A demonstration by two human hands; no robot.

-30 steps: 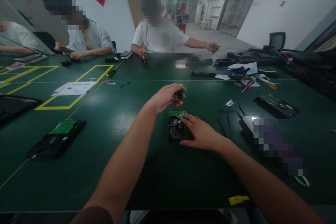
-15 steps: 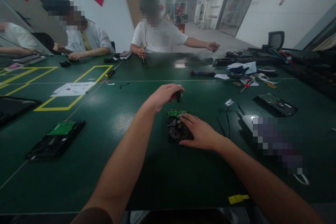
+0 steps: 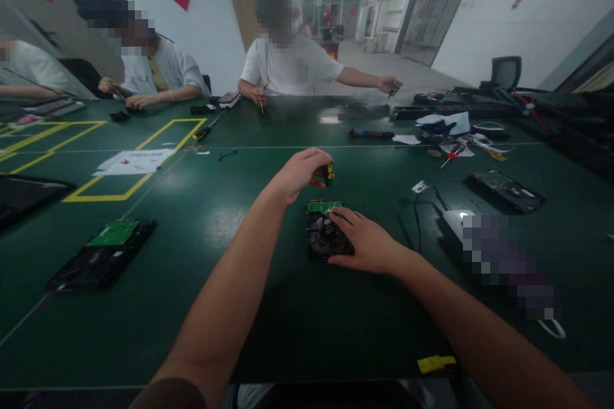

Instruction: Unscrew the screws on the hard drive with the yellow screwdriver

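Observation:
My left hand [image 3: 303,174] is closed round the black and yellow handle of a screwdriver [image 3: 329,174], which stands upright over the far end of a hard drive [image 3: 323,239]. Its thin shaft points down at the green circuit board [image 3: 316,206] there; whether the tip touches cannot be made out. My right hand [image 3: 368,239] grips the drive from the right, fingers over its top near the board and thumb along the near edge. The drive lies flat on the green table [image 3: 288,339], its right side partly hidden by this hand.
Other hard drives lie at left [image 3: 103,252] and right [image 3: 503,190]. A cable runs to a blurred-out long object [image 3: 453,223]. Farther off are a red-handled screwdriver [image 3: 453,153], a dark cylindrical tool [image 3: 370,133] and white paper [image 3: 134,162]. Co-workers sit opposite; one person's hand [image 3: 391,85] holds a tool.
My left hand has turned the screwdriver handle, so its yellow part now shows. The hand sits slightly higher. My right hand and the hard drive have stayed in place.

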